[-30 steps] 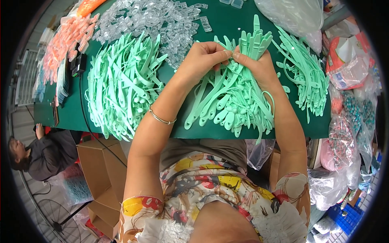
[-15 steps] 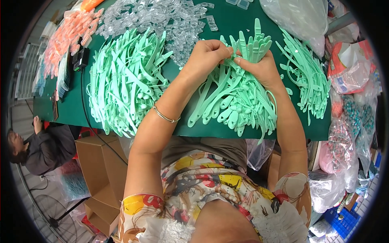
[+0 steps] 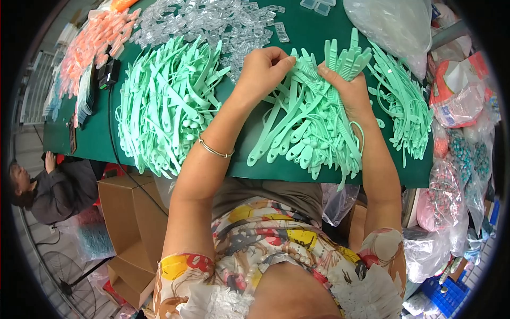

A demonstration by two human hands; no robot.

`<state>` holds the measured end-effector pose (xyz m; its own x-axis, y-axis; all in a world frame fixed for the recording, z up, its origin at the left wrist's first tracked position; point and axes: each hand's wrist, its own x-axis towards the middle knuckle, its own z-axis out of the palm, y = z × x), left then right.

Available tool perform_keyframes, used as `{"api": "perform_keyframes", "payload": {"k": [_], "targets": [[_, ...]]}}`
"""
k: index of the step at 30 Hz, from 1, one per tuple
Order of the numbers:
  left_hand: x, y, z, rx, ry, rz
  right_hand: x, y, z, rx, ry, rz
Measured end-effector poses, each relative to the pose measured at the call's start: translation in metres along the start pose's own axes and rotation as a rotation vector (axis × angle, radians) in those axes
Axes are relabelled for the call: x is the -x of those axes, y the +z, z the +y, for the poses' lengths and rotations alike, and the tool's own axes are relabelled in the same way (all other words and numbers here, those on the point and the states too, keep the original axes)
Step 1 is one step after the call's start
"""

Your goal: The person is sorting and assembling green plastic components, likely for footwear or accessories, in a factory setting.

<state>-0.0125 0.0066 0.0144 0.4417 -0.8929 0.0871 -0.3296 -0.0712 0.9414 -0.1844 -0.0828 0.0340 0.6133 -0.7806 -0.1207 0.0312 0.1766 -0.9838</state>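
Three heaps of mint-green plastic straps (image 3: 164,106) (too many to count singly), one heap of clear plastic clips (image 3: 212,21), one heap of orange plastic straps (image 3: 90,42).

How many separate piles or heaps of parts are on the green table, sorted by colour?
Mint-green strap piles: 3 (left pile, middle pile under the hands, right pile)
Clear plastic clip heaps: 1
Orange-pink piece heaps: 1
Total: 5
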Motion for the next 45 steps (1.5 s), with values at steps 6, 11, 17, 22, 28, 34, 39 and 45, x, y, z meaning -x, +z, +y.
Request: {"api": "perform_keyframes", "payload": {"k": [6, 11, 17, 22, 28, 34, 39, 45], "targets": [[-0.006, -0.03, -0.004, -0.364, 0.126, 0.195, -0.005, -0.006, 0.005, 0.068, -0.069, 0.026], [0.001, -0.021, -0.005, -0.797, 0.195, 0.112, -0.005, -0.006, 0.003, 0.079, -0.044, -0.002], [0.0, -0.013, -0.007, -0.869, 0.277, 0.178, -0.001, -0.002, 0.001, 0.037, -0.052, -0.025], [0.001, -0.004, 0.01, 0.075, 0.096, 0.086, -0.003, -0.004, 0.003, 0.053, -0.102, -0.035], [0.003, 0.009, 0.009, 0.01, 0.178, 0.145, -0.002, -0.004, 0.0, 0.082, -0.049, -0.075], [0.005, 0.016, 0.011, -0.176, 0.413, 0.289, -0.002, -0.004, 0.0, 0.089, -0.062, -0.093], [0.005, 0.019, 0.01, -0.346, 0.574, 0.374, -0.002, -0.003, -0.002, 0.092, -0.04, -0.093], [0.008, 0.019, 0.012, -0.514, 0.719, 0.412, -0.003, -0.003, 0.0, 0.046, -0.029, -0.094]]}}
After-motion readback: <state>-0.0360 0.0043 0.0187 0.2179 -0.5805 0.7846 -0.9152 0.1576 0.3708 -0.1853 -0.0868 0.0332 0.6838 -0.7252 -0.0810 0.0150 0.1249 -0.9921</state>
